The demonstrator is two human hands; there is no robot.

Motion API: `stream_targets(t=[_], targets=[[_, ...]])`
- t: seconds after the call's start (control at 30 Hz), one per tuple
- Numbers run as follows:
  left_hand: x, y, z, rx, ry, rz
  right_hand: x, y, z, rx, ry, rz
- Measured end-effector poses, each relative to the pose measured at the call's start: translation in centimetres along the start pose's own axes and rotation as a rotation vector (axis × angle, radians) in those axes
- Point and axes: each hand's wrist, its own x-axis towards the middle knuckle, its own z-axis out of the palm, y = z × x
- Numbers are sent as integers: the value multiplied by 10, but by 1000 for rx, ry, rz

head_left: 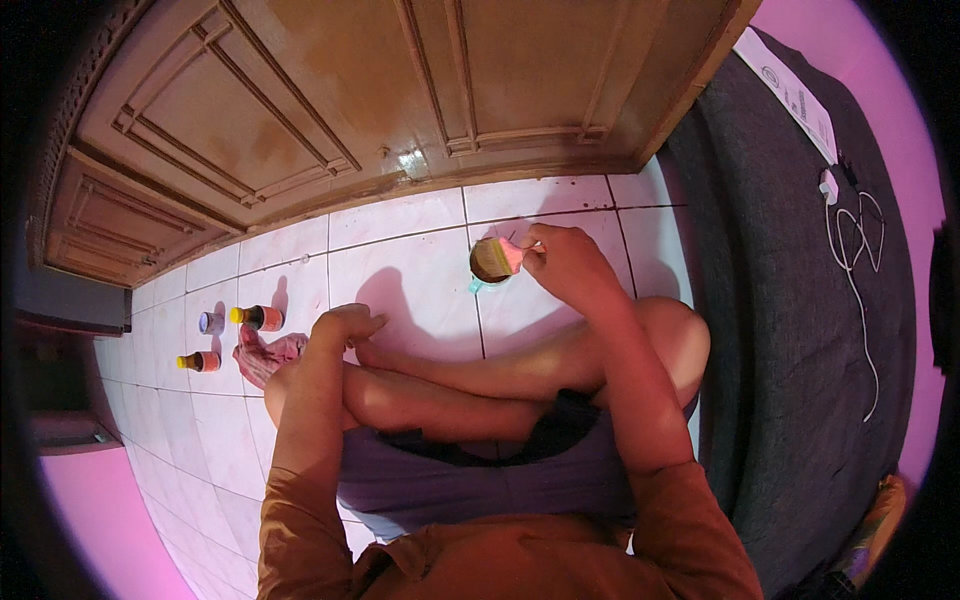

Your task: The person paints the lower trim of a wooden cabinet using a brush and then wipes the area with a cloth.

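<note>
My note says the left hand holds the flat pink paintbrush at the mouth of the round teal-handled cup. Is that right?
Wrong hand: in the head view, the right hand holds the flat pink paintbrush at the mouth of the round teal-handled cup.

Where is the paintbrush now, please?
In the head view, just right of centre: the paintbrush is in the right hand, bristles at the mouth of the cup.

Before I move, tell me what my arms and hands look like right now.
Your left sleeve and right sleeve are brownish-orange fabric, ending around the elbows. Below them, the forearms are bare down to the wrists, and the fingers are ungloved.
</note>
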Motion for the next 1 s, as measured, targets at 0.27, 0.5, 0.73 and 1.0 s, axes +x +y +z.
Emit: stream_targets(t=[0.27,0.5,0.73,1.0], targets=[[-9,10,-5,23,-2,4,5,9,11,-64,24,-35],[-7,8,-5,3,3,21,18,13,32,-260,37,-80],[-8,5,-4,-5,-4,15,20,12,38,-225,39,-44],[-17,18,-7,59,-22,-36,13,11,15,-183,-39,24]])
